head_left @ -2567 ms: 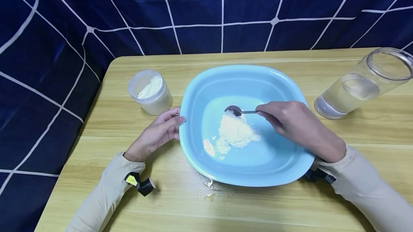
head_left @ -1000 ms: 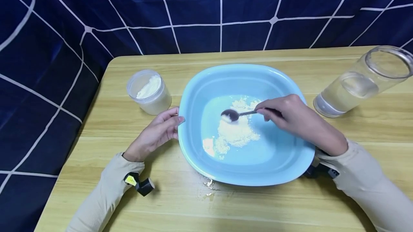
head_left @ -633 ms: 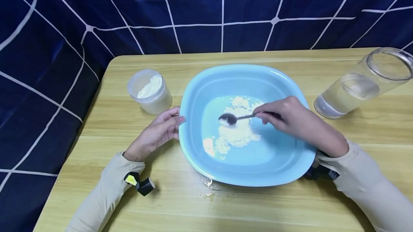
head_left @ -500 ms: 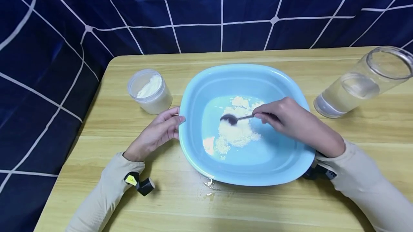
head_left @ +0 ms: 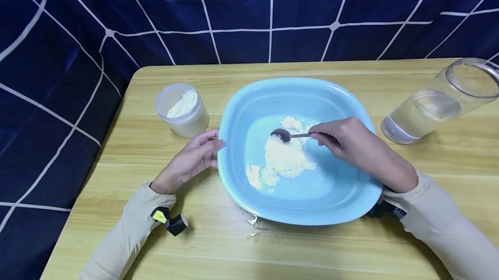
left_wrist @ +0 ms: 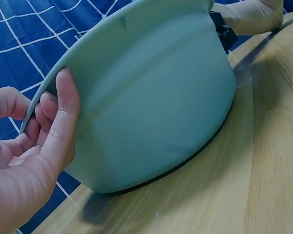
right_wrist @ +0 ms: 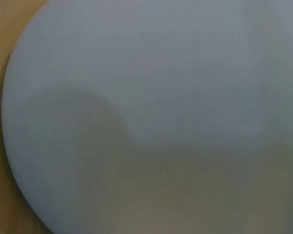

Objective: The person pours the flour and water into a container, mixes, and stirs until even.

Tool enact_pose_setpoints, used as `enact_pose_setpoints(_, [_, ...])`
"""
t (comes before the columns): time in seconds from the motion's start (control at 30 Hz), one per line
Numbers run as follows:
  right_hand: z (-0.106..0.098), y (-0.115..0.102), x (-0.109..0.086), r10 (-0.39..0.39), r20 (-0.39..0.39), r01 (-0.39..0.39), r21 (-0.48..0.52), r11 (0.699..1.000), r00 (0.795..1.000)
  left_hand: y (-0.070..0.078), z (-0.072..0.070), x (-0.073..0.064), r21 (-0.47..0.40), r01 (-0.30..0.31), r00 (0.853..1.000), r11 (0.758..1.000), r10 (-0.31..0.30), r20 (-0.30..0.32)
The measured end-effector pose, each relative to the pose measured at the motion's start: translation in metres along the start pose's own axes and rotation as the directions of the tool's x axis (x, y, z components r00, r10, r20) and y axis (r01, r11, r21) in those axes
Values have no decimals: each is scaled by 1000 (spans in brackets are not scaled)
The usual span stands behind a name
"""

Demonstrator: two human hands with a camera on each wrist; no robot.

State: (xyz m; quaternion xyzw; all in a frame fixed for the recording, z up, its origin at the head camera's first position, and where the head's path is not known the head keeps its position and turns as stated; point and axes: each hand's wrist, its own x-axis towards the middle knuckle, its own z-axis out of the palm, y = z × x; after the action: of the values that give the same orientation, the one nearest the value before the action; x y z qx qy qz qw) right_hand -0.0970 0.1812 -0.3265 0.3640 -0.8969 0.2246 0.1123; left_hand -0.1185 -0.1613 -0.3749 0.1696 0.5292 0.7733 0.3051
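A light blue plastic basin [head_left: 312, 208] stands on the table with a heap of white powder [head_left: 286, 159] on its bottom. My left hand [head_left: 192, 156] grips the basin's left rim; in the left wrist view, fingers [left_wrist: 64, 112] press under the lip from outside. Inside the basin, my right hand [head_left: 345, 143] pinches a dark metal spoon [head_left: 298, 135] by its handle. The spoon's bowl lies at the top of the heap with some powder in it. In the right wrist view only a blurred basin wall [right_wrist: 185, 87] shows; the right hand is hidden there.
Left of the basin stands a clear jar [head_left: 189, 122] of white powder. A tall glass container [head_left: 425, 109] of clear liquid is at the right. Small wet spots [head_left: 253, 223] mark the table [head_left: 218, 249] in front of the basin. A dark blue curtain [head_left: 234, 11] hangs behind.
The spoon has swept through the powder, its bowl dipping nearer to me and then returning toward the heap's far side. Powder has spread toward the basin's far side. My left hand stays put.
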Motion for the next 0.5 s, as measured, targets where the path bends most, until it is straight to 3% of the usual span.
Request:
enact_pose_setpoints(0.1, [2, 0, 0, -43, 27, 41, 38, 998, 999, 0, 0, 0, -1, 0, 1000, 1000, 0, 10])
enact_pose_setpoints(0.27, [1, 1, 0, 4, -5, -4, -14, 1000, 1000, 1, 0, 0, -3, 1, 1000, 1000, -1, 11])
enact_pose_setpoints(0.33, [1, 2, -1, -13, -11, 12, -17, 1000, 1000, 0, 1, 0, -3, 2, 1000, 1000, -2, 10])
enact_pose_setpoints(0.5, [2, 3, -1, -58, 48, 55, 43, 998, 997, 0, 1, 0, -7, 4, 1000, 1000, -4, 3])
